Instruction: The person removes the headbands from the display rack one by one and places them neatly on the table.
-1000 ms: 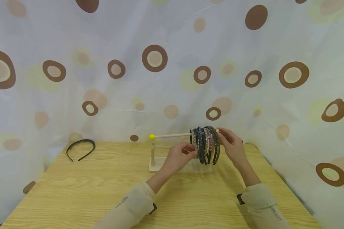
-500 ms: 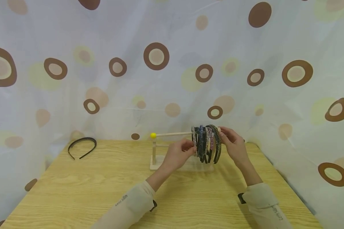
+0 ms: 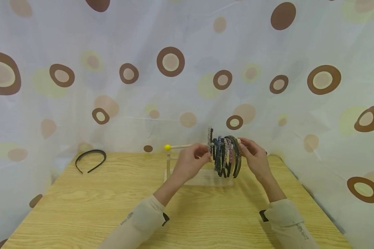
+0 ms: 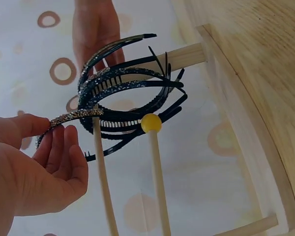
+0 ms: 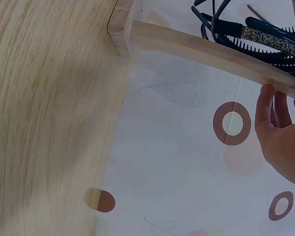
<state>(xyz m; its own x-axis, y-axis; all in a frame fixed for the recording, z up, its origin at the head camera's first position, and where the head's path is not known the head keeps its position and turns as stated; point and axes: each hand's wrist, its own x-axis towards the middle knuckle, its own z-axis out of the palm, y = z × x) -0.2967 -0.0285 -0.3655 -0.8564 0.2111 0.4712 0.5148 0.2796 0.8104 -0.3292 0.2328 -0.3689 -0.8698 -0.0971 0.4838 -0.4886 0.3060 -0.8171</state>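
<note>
Left hand [image 3: 188, 164]: we're pinching the glittery headband [image 3: 210, 139] at the row's [image 3: 225, 154] 9 o'clock. Right hand [image 3: 256, 159]: we're touching the upright [image 5: 201, 49], fingers extended, likely bracing the rack [image 3: 202, 178].

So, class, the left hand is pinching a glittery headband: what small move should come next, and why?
Probably the left hand should raise the glittery headband a little more, off the rod: its top stands above the other headbands, but its lower part reaches below the rod. The right hand holds the stand, which should help steady it.
</note>
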